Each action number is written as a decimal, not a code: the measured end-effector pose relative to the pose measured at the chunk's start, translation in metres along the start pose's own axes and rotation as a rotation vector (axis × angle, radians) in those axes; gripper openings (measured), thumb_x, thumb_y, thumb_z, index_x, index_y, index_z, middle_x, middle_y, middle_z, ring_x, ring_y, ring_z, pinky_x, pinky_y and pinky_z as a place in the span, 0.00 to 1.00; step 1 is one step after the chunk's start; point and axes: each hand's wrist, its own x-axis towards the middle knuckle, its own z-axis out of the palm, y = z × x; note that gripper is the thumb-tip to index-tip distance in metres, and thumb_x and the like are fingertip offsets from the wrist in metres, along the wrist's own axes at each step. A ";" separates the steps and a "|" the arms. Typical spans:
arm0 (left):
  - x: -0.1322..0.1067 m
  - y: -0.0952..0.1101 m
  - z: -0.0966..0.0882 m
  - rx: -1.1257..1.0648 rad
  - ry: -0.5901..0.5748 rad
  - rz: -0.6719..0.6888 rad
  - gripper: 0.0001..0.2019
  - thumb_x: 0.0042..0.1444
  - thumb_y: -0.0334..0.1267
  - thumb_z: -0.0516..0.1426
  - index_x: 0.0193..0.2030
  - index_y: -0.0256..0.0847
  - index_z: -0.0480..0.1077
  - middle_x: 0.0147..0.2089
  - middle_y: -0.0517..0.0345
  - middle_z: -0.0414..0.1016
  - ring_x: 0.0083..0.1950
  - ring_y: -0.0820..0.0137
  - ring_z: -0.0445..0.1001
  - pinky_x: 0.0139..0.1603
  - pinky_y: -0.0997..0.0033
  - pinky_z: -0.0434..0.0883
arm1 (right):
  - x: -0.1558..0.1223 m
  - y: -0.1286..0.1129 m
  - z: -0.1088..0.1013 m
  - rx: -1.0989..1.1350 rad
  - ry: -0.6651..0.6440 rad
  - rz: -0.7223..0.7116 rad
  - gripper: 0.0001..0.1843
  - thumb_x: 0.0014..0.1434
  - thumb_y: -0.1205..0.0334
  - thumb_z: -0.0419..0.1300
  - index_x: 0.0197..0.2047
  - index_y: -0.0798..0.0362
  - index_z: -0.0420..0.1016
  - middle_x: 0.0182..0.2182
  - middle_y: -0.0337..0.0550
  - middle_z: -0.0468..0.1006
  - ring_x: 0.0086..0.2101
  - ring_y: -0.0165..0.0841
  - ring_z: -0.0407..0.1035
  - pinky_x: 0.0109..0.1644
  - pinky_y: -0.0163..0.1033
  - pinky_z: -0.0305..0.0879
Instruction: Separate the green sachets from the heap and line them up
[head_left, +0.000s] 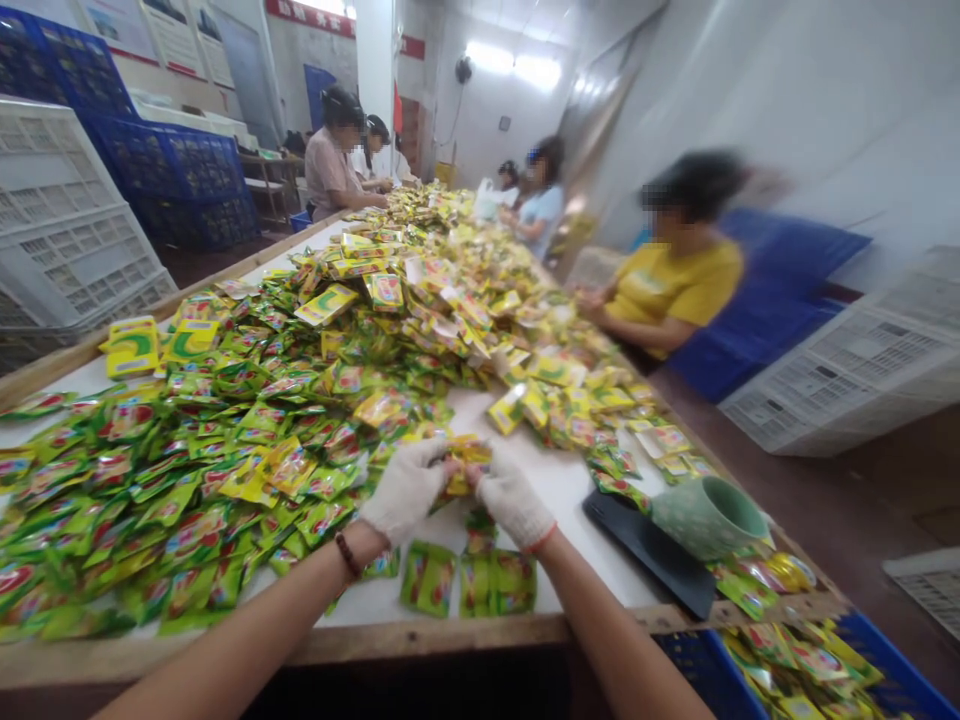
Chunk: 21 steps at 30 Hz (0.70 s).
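Both my hands wear white knit gloves. My left hand point(406, 487) and my right hand point(512, 497) meet over the white table point(555, 480), fingers closed together on a small bunch of yellow sachets point(466, 458). A huge heap of green and yellow sachets point(247, 420) covers the table to the left and beyond. A few green sachets point(469, 580) lie flat just below my hands near the front edge.
A green cup point(705, 515) lies on a dark flat board point(645, 545) at the right. A blue crate point(795, 670) with sachets sits below the table's corner. Several people sit along both sides of the table. White crates point(67, 230) and blue crates point(172, 180) stand at left.
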 end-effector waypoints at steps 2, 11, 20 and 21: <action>0.002 -0.007 0.002 -0.034 0.072 0.004 0.15 0.48 0.39 0.57 0.43 0.37 0.69 0.38 0.56 0.75 0.40 0.68 0.74 0.44 0.68 0.72 | 0.000 -0.003 -0.013 -0.196 0.025 -0.051 0.09 0.52 0.63 0.55 0.38 0.51 0.71 0.30 0.41 0.75 0.30 0.33 0.70 0.37 0.40 0.71; -0.002 -0.015 0.000 0.071 0.147 0.023 0.13 0.49 0.44 0.56 0.37 0.38 0.72 0.36 0.55 0.75 0.37 0.67 0.72 0.39 0.69 0.69 | 0.048 -0.002 -0.071 -1.267 0.330 0.064 0.20 0.51 0.71 0.57 0.47 0.50 0.74 0.53 0.50 0.70 0.42 0.36 0.71 0.44 0.36 0.67; -0.002 -0.006 -0.001 -0.165 0.142 -0.108 0.16 0.46 0.46 0.59 0.37 0.36 0.72 0.32 0.55 0.74 0.33 0.70 0.72 0.33 0.71 0.69 | 0.043 -0.013 -0.092 -0.975 0.588 -0.096 0.14 0.55 0.65 0.54 0.45 0.56 0.73 0.41 0.51 0.78 0.42 0.41 0.71 0.48 0.42 0.64; -0.003 -0.004 0.001 -0.181 0.126 -0.117 0.16 0.46 0.46 0.59 0.37 0.36 0.72 0.31 0.56 0.74 0.32 0.70 0.72 0.32 0.72 0.69 | 0.041 -0.013 -0.097 -0.828 0.625 -0.102 0.13 0.54 0.64 0.56 0.42 0.55 0.73 0.39 0.50 0.78 0.41 0.41 0.70 0.49 0.42 0.64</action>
